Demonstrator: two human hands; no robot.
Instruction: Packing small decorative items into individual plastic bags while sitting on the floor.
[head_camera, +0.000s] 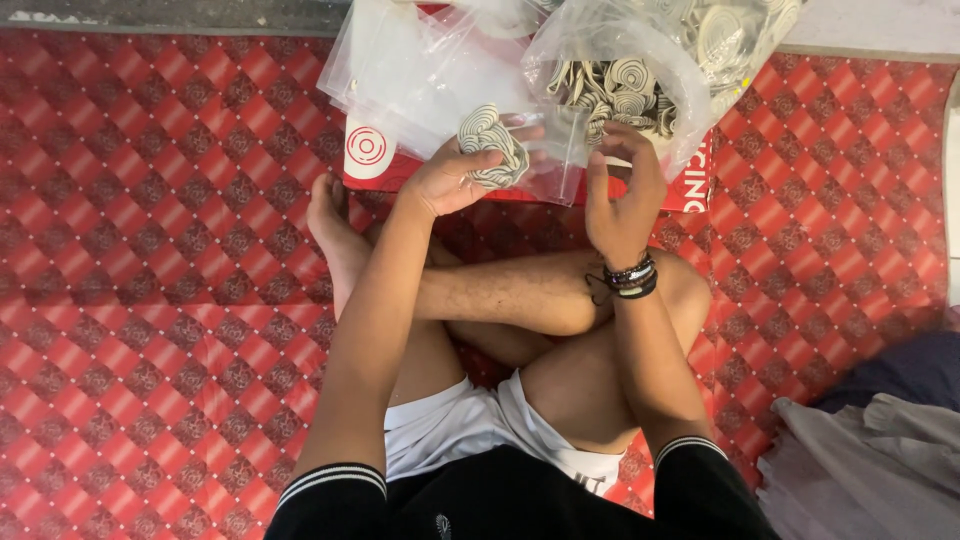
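Fingers of the left hand close around a small bundle of flat, cream-and-dark spiral coils, held just above a red box. Beside it, the right hand pinches the edge of a small clear plastic bag, fingers curled shut on the film. Behind both sits a large clear bag full of the same coils. Crossed bare legs rest on a red patterned mat.

Striped spiral discs bunched against a clear pouch.
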